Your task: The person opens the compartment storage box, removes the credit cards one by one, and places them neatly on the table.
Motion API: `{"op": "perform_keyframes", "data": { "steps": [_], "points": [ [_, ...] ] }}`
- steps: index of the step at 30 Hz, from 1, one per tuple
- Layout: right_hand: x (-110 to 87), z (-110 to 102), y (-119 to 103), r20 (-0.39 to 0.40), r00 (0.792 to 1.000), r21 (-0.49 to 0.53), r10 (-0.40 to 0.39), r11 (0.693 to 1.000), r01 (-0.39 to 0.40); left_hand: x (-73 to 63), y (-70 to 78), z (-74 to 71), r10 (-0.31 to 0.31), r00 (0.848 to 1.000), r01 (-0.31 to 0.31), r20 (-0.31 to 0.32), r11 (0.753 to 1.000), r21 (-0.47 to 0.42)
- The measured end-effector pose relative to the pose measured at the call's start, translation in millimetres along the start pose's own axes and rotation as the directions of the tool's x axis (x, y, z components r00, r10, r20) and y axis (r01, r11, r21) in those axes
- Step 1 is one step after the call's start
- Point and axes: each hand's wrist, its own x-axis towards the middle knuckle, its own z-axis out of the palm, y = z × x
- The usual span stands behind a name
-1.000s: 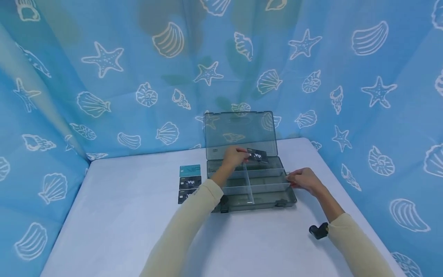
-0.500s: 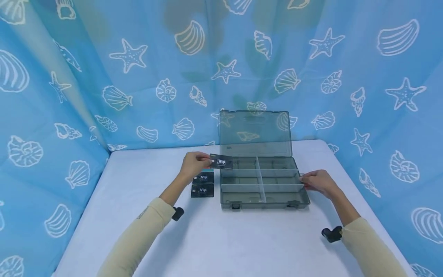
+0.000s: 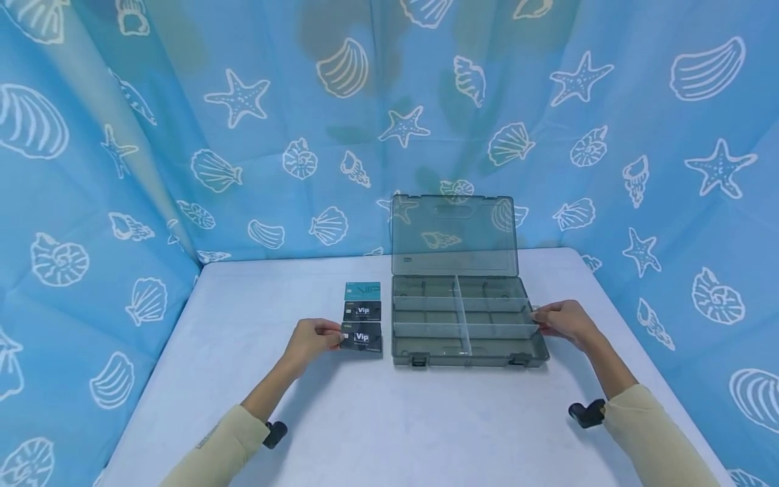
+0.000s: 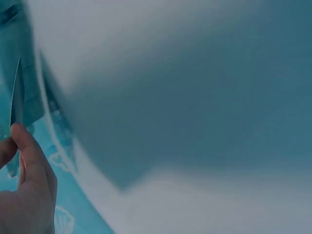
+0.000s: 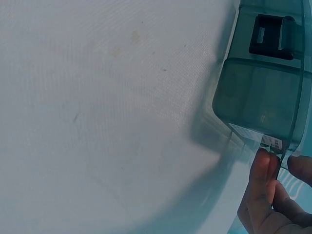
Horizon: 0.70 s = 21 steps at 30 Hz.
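Observation:
In the head view my left hand (image 3: pixel 312 343) pinches a black Vip card (image 3: pixel 365 337) by its left edge, near the front end of a column of cards. In the left wrist view the held card (image 4: pixel 18 95) appears edge-on between thumb and fingers. Behind it lie another black Vip card (image 3: pixel 362 311) and a teal card (image 3: pixel 362 291); a third black card seen earlier is hidden beneath the held one. My right hand (image 3: pixel 566 320) grips the right end of a grey see-through compartment box (image 3: pixel 404 360), thumb and fingers on either side of its edge (image 5: pixel 285 155).
The box's lid (image 3: pixel 453 237) stands upright at the back, and thin dividers (image 3: pixel 462 325) split the inside into several compartments. Two dark latches (image 3: pixel 418 360) line its front. A blue shell-print curtain (image 3: pixel 274 162) closes off the back and sides of the white table (image 3: pixel 426 426).
My left hand has carried the black card from over the box leftward, then down toward me to the front of the card column. The right hand keeps its grip on the box.

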Motion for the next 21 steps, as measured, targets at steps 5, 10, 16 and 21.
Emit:
{"op": "perform_keyframes", "data": {
  "steps": [5,10,16,21],
  "points": [
    [-0.2,0.2,1.6,-0.004,1.000,0.003,-0.009,1.000,0.009,-8.4,-16.5,-0.7,-0.046,0.999,0.045,0.015,0.999,0.025],
    [1.0,0.0,3.3,-0.004,1.000,0.005,0.002,1.000,-0.002,-6.5,-24.5,2.5,-0.089,0.996,0.086,0.016,0.987,0.134],
    [2.3,1.6,4.0,-0.016,1.000,0.004,0.006,1.000,-0.006,-0.4,-23.8,5.8,-0.130,0.991,0.122,0.038,0.977,0.173],
    [1.4,1.3,2.2,-0.017,1.000,-0.006,-0.003,1.000,0.003,2.1,-19.8,5.8,-0.145,0.988,0.132,0.056,0.972,0.194]
  ]
}}
